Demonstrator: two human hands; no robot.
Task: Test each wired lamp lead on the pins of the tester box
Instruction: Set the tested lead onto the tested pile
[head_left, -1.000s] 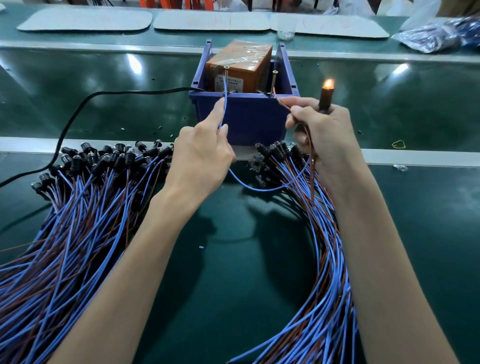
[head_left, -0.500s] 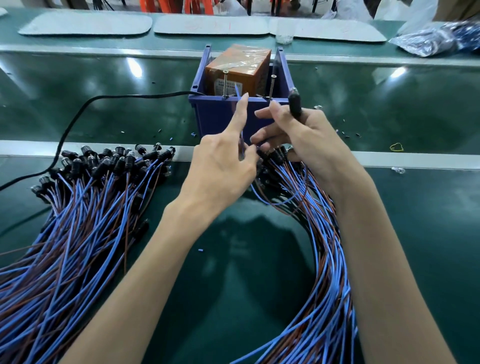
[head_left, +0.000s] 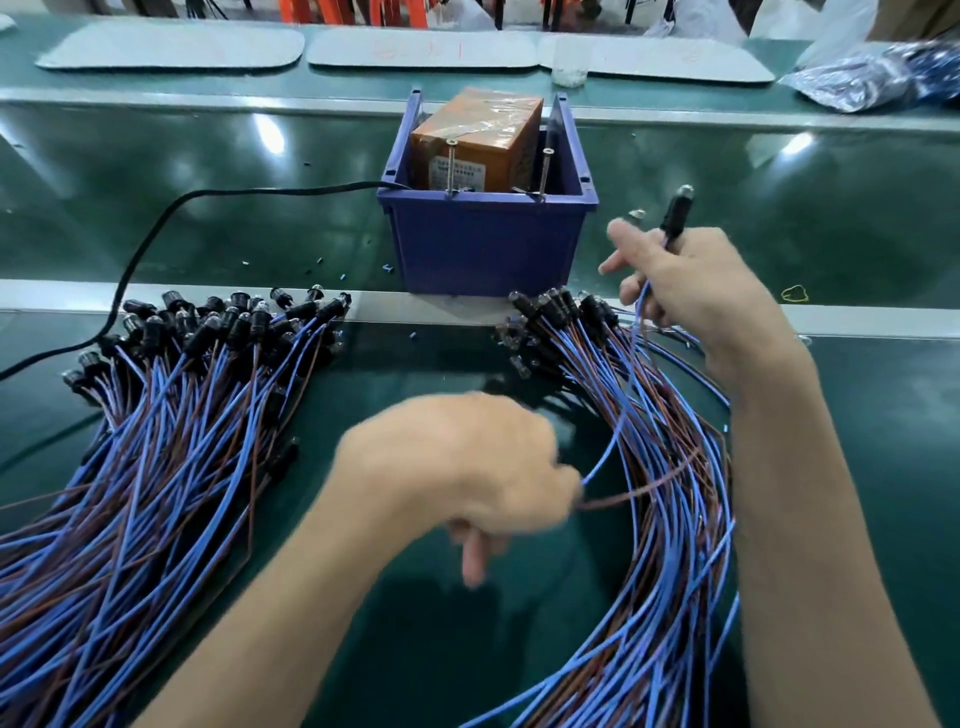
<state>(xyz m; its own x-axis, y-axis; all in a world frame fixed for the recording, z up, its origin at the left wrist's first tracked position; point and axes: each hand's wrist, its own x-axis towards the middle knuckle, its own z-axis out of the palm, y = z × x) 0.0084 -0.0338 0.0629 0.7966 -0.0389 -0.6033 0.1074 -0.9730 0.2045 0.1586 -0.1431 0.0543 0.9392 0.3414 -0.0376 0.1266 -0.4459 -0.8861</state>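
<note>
both hands have drawn back from the box (head_left: 488, 244) and its pins (head_left: 451, 166). right hand (head_left: 696, 291), beside the box, grips the unlit lamp (head_left: 675, 218) in curled fingers; left hand (head_left: 457, 462), before the box, pinches its wires (head_left: 613, 452), probably to set it aside as tested.
</note>
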